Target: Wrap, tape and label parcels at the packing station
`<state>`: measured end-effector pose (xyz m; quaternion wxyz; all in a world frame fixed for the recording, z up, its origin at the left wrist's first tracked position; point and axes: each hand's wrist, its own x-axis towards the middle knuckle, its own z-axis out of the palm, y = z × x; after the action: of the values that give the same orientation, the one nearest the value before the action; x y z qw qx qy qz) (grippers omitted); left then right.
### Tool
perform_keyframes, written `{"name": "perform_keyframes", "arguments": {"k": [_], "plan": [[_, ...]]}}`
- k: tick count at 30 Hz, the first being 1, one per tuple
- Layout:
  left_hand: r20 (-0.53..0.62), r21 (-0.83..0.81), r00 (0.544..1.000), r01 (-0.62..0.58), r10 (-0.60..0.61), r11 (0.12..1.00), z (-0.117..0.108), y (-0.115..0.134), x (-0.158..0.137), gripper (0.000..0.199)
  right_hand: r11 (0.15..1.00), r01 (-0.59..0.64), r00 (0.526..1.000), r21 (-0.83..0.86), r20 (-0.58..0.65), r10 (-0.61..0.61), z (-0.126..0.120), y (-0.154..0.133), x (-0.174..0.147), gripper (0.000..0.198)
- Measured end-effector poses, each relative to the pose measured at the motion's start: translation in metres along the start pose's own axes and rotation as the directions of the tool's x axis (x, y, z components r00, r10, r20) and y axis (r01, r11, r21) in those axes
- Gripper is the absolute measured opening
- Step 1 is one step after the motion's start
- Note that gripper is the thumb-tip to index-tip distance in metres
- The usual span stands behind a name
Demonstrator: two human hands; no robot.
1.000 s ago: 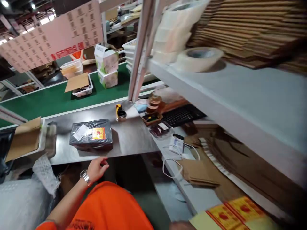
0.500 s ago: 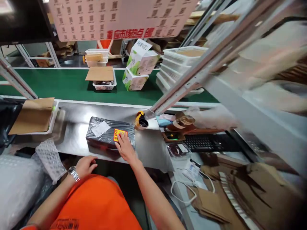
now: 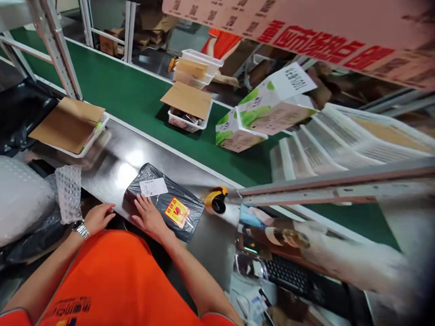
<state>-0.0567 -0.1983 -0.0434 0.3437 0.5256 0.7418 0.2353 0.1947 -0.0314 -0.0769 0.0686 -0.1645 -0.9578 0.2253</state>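
A parcel wrapped in black plastic [image 3: 183, 192] lies on the steel bench [image 3: 217, 253] in front of me. It carries a white label [image 3: 153, 187] and a yellow and red sticker [image 3: 177, 212]. My right hand [image 3: 149, 217] rests on the parcel's near left part, just below the white label, fingers stretched out. At the bench's near edge, left of the parcel, hovers my left hand [image 3: 98, 218], holding nothing, thumb and fingers apart. Close behind that hand hangs a strip of bubble wrap [image 3: 69, 192]. A yellow tape dispenser [image 3: 216, 199] stands beyond the parcel's right end.
A white basket under cardboard [image 3: 68, 124] sits at the bench's left. On the green conveyor [image 3: 118, 95] are another cardboard-topped basket [image 3: 186, 120], white-green cartons [image 3: 241, 129] and stacked crates [image 3: 316, 149]. To the right lies a keyboard [image 3: 288, 274]. A person's orange sleeve [image 3: 224, 43] shows beyond.
My view has turned and tilted. My right hand has moved from the yellow sticker to the parcel's left part near the white label. My left hand has shifted away from the parcel.
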Motion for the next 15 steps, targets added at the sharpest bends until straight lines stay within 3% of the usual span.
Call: {"name": "perform_keyframes", "arguments": {"k": [2, 4, 6, 7, 9, 11, 13, 15], "plan": [[-0.044, -0.029, 0.999, 0.03, -0.032, 0.999, 0.007, 0.01, 0.005, 0.049, 0.99, 0.112, 0.993, 0.088, -0.047, -0.108, -0.007, 0.006, -0.021, 0.059], [-0.102, -0.079, 0.993, 0.051, -0.059, 0.996, 0.017, 0.021, 0.016, 0.053, 0.98, 0.117, 0.983, 0.16, -0.158, -0.092, -0.022, 0.025, -0.047, 0.054], [-0.173, -0.151, 0.982, 0.055, -0.081, 0.987, 0.027, 0.033, 0.032, 0.062, 0.978, -0.015, 0.951, 0.21, -0.3, 0.079, -0.038, 0.054, -0.074, 0.05], [-0.208, -0.181, 0.973, 0.056, -0.094, 0.982, 0.033, 0.039, 0.041, 0.068, 0.964, -0.115, 0.911, 0.24, -0.361, 0.199, -0.045, 0.071, -0.087, 0.05], [-0.262, -0.222, 0.955, 0.078, -0.136, 0.972, 0.044, 0.049, 0.062, 0.082, 0.891, -0.322, 0.78, 0.32, -0.445, 0.441, -0.054, 0.105, -0.111, 0.057], [-0.27, -0.248, 0.943, 0.13, -0.197, 0.96, 0.054, 0.057, 0.083, 0.093, 0.766, -0.476, 0.61, 0.431, -0.465, 0.641, -0.057, 0.136, -0.128, 0.079], [-0.251, -0.273, 0.928, 0.204, -0.274, 0.94, 0.064, 0.062, 0.1, 0.1, 0.609, -0.544, 0.468, 0.577, -0.394, 0.791, -0.054, 0.158, -0.139, 0.098], [-0.249, -0.285, 0.905, 0.272, -0.345, 0.919, 0.072, 0.065, 0.111, 0.102, 0.455, -0.538, 0.398, 0.71, -0.261, 0.879, -0.048, 0.171, -0.141, 0.106]]}}
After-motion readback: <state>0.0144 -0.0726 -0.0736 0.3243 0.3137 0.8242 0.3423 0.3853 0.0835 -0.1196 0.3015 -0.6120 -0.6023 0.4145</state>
